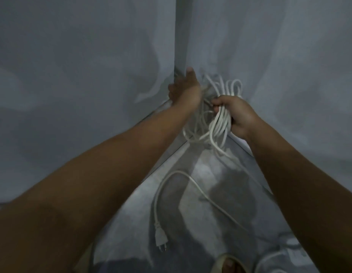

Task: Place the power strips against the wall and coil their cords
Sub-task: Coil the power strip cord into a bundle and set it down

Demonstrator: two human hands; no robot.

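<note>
In the room corner, where left wall (pixel 72 95) and right wall (pixel 289 66) meet at a vertical seam; both walls close in tight on the hands, and the only free room is back over the floor (pixel 132 223) toward the camera. Walls smooth, matte grey; floor glossy, reflective.

Left hand (pixel 186 89) reaches deep into the seam, thumb up; fingers hidden behind the palm, so cannot tell whether it grips anything. Right hand (pixel 236 115) has its fingers curled round the cord bundle (pixel 220 123): white, round, flexible loops, held just off the right wall; loops run long-axis up toward the corner, slack ends hanging to the floor.

Loose cord (pixel 191 179) lies in an open arc on the floor, ending in a white plug (pixel 160 240); plug axis runs away from the corner, prongs pointing at the camera. Sandalled foot (pixel 228 263) at the bottom edge. No power strip body can be made out.
</note>
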